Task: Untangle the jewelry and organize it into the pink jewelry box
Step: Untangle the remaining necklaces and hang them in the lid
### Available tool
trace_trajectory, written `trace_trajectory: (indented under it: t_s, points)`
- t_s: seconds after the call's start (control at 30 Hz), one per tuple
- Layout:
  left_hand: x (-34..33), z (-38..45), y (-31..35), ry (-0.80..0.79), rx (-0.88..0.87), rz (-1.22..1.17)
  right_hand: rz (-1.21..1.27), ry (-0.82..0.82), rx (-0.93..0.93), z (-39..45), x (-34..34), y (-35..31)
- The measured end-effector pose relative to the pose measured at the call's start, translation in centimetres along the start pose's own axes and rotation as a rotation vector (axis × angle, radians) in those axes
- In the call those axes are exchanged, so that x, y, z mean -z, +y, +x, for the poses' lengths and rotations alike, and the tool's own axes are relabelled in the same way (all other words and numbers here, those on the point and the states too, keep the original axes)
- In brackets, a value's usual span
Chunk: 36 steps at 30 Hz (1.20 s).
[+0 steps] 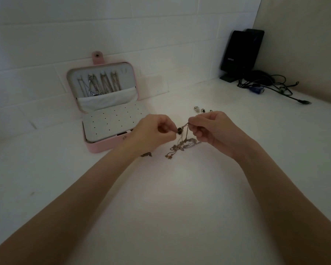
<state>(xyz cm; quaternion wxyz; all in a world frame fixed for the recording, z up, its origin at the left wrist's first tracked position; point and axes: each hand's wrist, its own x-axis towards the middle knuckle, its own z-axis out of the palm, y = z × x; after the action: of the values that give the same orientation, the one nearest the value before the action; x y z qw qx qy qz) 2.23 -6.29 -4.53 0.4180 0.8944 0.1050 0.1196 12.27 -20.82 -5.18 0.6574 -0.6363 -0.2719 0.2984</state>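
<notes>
A tangle of thin golden chains (183, 146) hangs between my hands just above the white table. My left hand (155, 131) pinches a strand with a small dark bead at its fingertips. My right hand (210, 129) pinches the chains' upper end, a little higher. The loose ends trail onto the table below. The pink jewelry box (97, 148) stands open to the left, its lid leaning on the wall with several necklaces (101, 85) hung inside. A white perforated earring panel (107, 125) covers its base.
Small earrings and charms (199, 109) lie beyond my right hand. Another small chain piece (146, 154) lies by my left wrist. A black speaker (239, 52) and tangled black cables (271, 85) fill the far right corner. A tiled white wall runs behind.
</notes>
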Motion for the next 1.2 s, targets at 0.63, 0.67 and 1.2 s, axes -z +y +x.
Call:
trace_trajectory:
  t_s: [0.63,0.67,1.2]
  points:
    - [0.6,-0.1,0.6,-0.182,0.306,-1.05,-0.021,-0.053,-0.013,-0.2,-0.3,-0.1]
    - [0.4,-0.1,0.6,-0.156,0.289,-0.947,-0.026,-0.04,-0.004,-0.2,-0.3,-0.1]
    - [-0.9,-0.2,0.8,0.024,0.201,-0.299,0.258,0.102,0.034,-0.2,-1.1,-0.2]
